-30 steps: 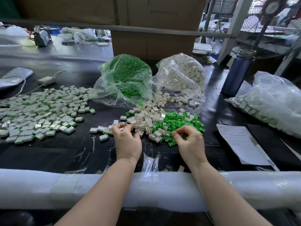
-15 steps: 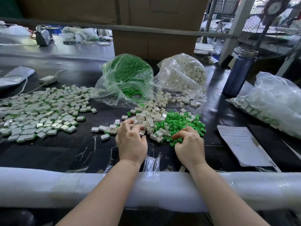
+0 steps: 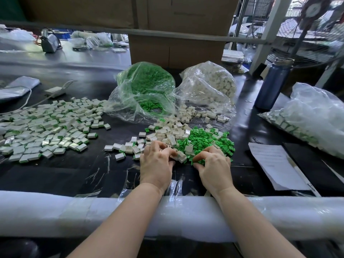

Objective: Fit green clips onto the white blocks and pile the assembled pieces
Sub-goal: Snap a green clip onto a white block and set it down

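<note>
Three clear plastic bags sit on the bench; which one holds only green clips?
The left bag of the middle pair. It is filled with green clips, while its neighbour holds white blocks and the far-right bag holds white pieces with green edges.

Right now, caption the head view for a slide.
Both hands, left hand and right hand, pick among loose green plastic clips and white plastic blocks.

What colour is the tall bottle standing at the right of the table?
Dark blue bottle with a silver metal top, seen in the head view.
</note>
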Tool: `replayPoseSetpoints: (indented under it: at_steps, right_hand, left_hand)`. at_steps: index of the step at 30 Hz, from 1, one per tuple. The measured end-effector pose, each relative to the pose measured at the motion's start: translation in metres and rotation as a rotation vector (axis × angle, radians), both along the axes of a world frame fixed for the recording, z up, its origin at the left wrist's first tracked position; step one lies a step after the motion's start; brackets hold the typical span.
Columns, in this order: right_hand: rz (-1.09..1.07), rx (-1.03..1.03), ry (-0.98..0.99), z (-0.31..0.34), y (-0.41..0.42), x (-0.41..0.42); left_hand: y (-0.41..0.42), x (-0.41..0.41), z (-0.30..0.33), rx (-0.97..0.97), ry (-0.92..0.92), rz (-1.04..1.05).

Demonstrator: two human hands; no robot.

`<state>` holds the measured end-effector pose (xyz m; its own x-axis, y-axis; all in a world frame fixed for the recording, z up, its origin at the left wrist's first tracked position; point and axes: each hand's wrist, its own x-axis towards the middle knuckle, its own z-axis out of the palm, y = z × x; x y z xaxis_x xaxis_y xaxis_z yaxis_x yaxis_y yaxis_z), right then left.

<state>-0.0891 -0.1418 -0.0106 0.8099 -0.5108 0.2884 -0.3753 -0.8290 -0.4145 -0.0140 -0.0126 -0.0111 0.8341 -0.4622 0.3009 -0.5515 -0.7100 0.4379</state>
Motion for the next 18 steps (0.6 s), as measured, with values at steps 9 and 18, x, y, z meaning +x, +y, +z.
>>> replayPoseSetpoints:
  at_steps: [9, 18]
  right_hand:
    - [0.008, -0.024, -0.099, -0.0016, 0.0014, 0.0008]
    - [0.01, -0.04, -0.021, -0.0027, 0.0013, 0.0005]
  left_hand:
    - [-0.0005, 0.0001, -0.0004, -0.065, 0.052, 0.033]
    - [-0.0011, 0.0024, -0.0022, -0.063, 0.048, 0.055]
